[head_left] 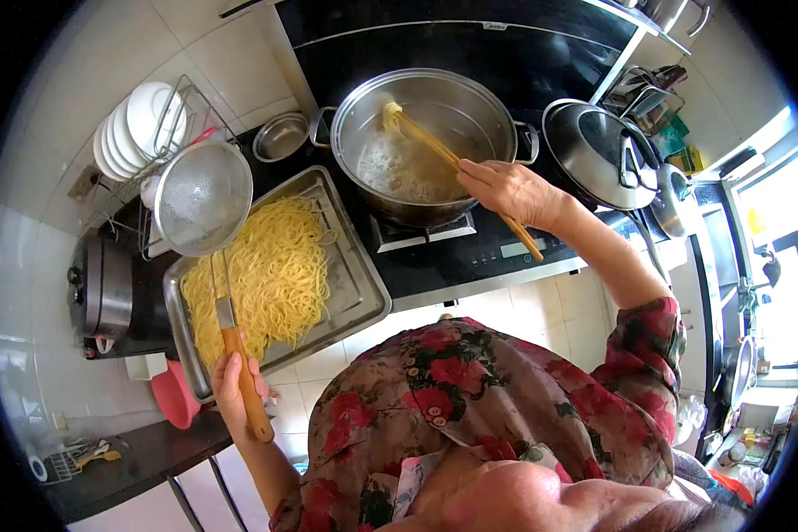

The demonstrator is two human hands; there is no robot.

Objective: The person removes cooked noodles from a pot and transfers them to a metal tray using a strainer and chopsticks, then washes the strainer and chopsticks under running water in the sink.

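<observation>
My right hand (512, 190) is closed around long wooden chopsticks (432, 152), slanted over a large steel pot (427, 209) on the stove. At their tips is a small clump of noodles (391, 117) above cloudy, foaming water. My left hand (238, 387) grips the wooden handle of a strainer (204, 200), whose round mesh bowl is held up beyond the noodle tray. Beneath the strainer's handle, a heap of yellow noodles (270, 275) lies on a rectangular metal tray (360, 306) left of the pot.
A small steel bowl (281, 138) sits behind the tray. White plates (155, 118) stand in a wire rack at the left. A lidded wok (598, 160) is right of the pot. At far left are a dark cooker (104, 288) and a red basin (176, 395).
</observation>
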